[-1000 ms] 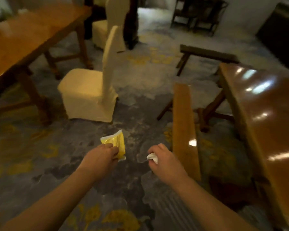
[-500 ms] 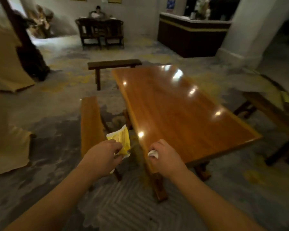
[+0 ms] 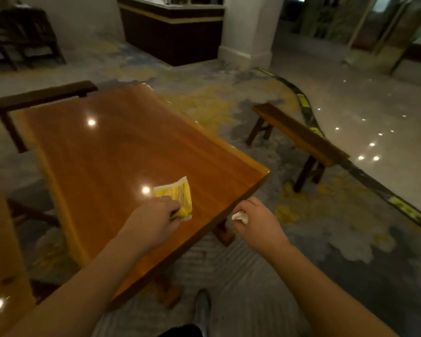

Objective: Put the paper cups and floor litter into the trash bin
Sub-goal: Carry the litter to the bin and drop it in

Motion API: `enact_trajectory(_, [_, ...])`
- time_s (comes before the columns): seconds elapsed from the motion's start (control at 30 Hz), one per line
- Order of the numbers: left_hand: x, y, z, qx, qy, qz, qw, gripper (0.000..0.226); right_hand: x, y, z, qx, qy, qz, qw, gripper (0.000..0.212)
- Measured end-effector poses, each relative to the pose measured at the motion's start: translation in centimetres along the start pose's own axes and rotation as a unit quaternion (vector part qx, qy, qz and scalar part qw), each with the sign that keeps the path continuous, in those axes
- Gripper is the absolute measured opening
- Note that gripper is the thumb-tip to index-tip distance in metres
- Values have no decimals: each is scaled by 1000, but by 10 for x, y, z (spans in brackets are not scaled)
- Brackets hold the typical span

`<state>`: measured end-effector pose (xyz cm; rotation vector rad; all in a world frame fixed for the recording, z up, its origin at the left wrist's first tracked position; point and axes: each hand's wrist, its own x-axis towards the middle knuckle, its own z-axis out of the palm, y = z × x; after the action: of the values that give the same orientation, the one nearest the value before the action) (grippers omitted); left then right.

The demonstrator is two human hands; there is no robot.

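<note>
My left hand (image 3: pixel 153 221) is closed on a crumpled yellow wrapper (image 3: pixel 178 194), which sticks up above my knuckles over the near corner of a glossy wooden table (image 3: pixel 122 152). My right hand (image 3: pixel 258 221) is closed on a small wad of white paper (image 3: pixel 240 217), held just past the table's right edge above the carpet. No paper cup and no trash bin are in view.
A wooden bench (image 3: pixel 301 135) stands right of the table, another bench (image 3: pixel 37 96) beyond its far left end. A dark counter (image 3: pixel 170 32) and a white pillar (image 3: pixel 248 30) are farther back. A shiny tiled floor (image 3: pixel 365 113) begins at the right. My shoe (image 3: pixel 201 310) is on the carpet.
My view has swung to the right, from the cream chairs to the table, counter and pillar. Both hands have kept hold of the yellow wrapper and the white paper wad.
</note>
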<state>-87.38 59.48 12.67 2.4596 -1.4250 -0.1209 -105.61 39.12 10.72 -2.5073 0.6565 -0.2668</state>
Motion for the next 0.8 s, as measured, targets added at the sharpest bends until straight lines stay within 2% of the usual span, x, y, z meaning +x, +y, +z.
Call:
enact_trajectory(0.23, [181, 33, 43, -61, -31, 74, 995, 24, 87, 94, -54, -29, 35, 72, 996, 14])
enact_trajectory(0.47, [338, 72, 67, -48, -47, 117, 991, 18, 186, 167, -112, -38, 58, 95, 993, 7])
enact_trajectory(0.63, [433, 103, 93, -25, -72, 117, 990, 22, 255, 242, -143, -22, 71, 90, 993, 8])
enact_trajectory(0.8, [521, 132, 129, -7, -69, 70, 995, 16, 333, 330, -169, 9, 45, 60, 997, 6])
